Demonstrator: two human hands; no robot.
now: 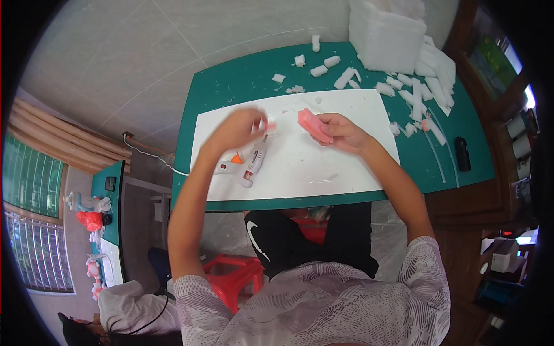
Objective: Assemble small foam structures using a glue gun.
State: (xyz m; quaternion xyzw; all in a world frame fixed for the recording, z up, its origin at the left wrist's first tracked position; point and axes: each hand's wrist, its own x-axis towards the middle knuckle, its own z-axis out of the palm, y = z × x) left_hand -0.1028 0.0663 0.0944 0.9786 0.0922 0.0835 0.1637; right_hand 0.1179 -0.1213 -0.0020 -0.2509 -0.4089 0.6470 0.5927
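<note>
My right hand (345, 134) is closed around a pink, soft-looking folded piece (313, 126), held above the white board (340, 167). My left hand (239, 130) is over the board's left part, with its fingers curled but smeared by motion. Beside those fingertips a small pink bit (271, 125) shows; whether they hold it I cannot tell. Just below the left hand lies a white glue gun (254, 164), its nozzle pointing up toward the hand. A white part with an orange trigger-like piece (236, 157) is next to it, partly behind my left forearm.
White foam rolls and scraps (318, 70) are scattered over the green table (231, 86). A big white foam block (386, 40) stands at the back right. Thin clear sticks (435, 153) and a black object (462, 154) lie at right. Another person (138, 308) sits at lower left.
</note>
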